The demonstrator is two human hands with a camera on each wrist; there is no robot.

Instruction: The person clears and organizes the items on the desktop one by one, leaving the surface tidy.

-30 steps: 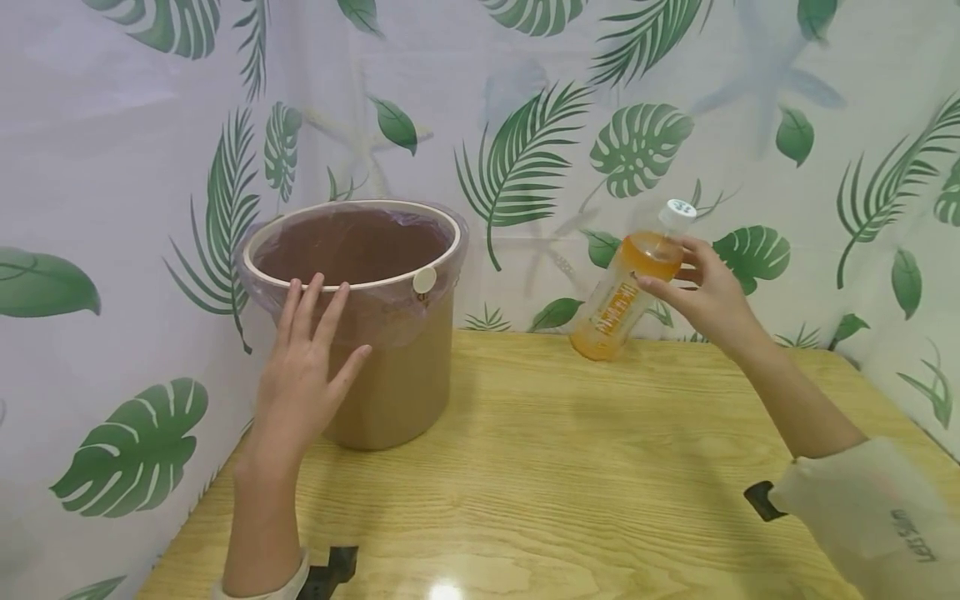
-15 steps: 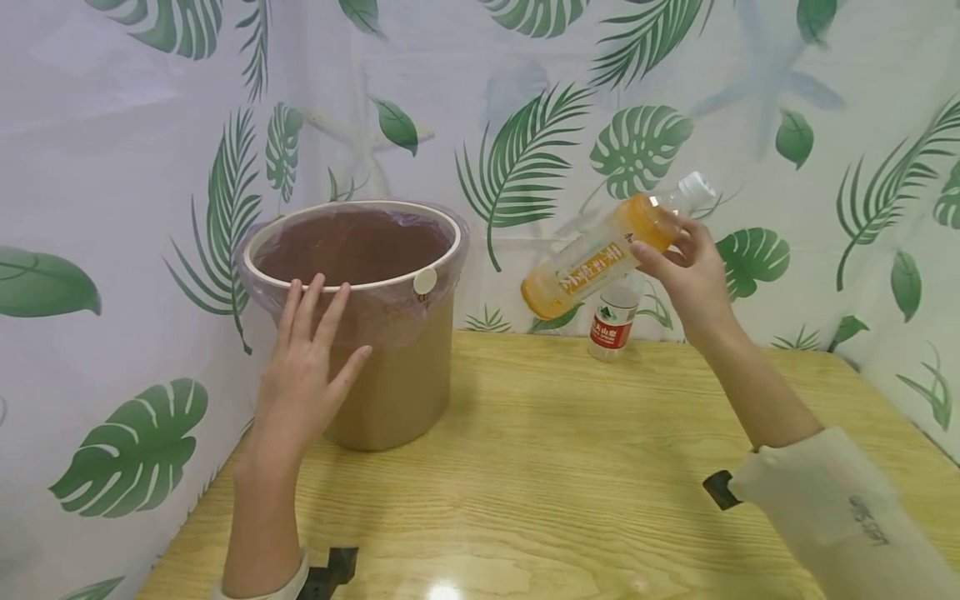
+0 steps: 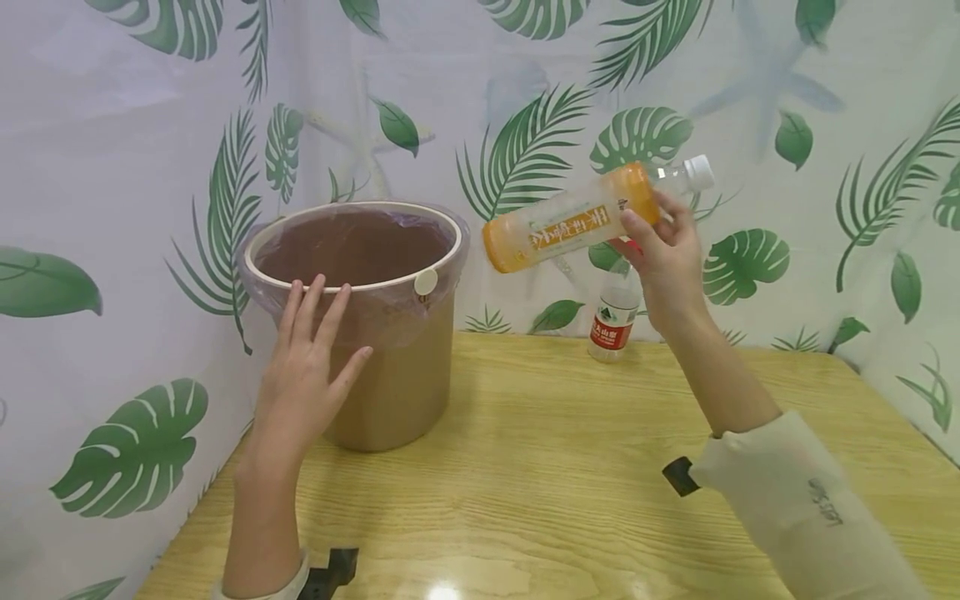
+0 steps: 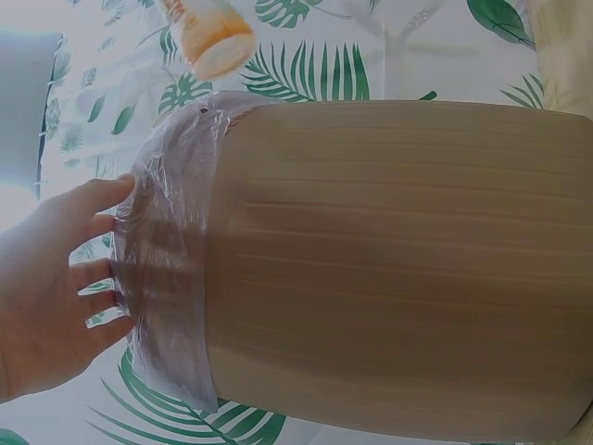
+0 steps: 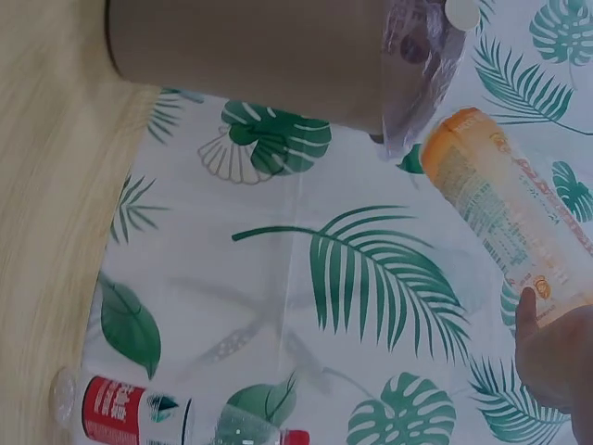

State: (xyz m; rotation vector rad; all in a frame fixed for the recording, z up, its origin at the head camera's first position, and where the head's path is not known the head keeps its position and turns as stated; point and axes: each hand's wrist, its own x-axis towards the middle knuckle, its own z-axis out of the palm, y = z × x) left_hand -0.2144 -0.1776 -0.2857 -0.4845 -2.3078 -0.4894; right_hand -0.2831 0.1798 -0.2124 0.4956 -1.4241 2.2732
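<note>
My right hand (image 3: 663, 250) grips a plastic bottle (image 3: 566, 218) with an orange-and-clear label and white cap, near its neck. The bottle tilts almost level in the air, its base pointing left toward a brown trash bin (image 3: 390, 383). In the right wrist view the bottle (image 5: 505, 199) has its base close to the bin's lined rim. My left hand (image 3: 303, 375) rests its spread fingertips at the bin's near rim. Purple plastic liner (image 4: 171, 269) folds over that rim, with the left fingers right at it in the left wrist view.
A clear water bottle (image 3: 615, 321) with a red-and-white label stands upright at the table's back edge, partly behind my right hand. The wooden table (image 3: 525, 467) meets a leaf-print cloth (image 3: 810, 208) at the back and sides.
The orange-labelled bottle has risen off the table, swung left and tipped nearly level in my right hand, uncovering the water bottle behind. My left hand stays at the bin.
</note>
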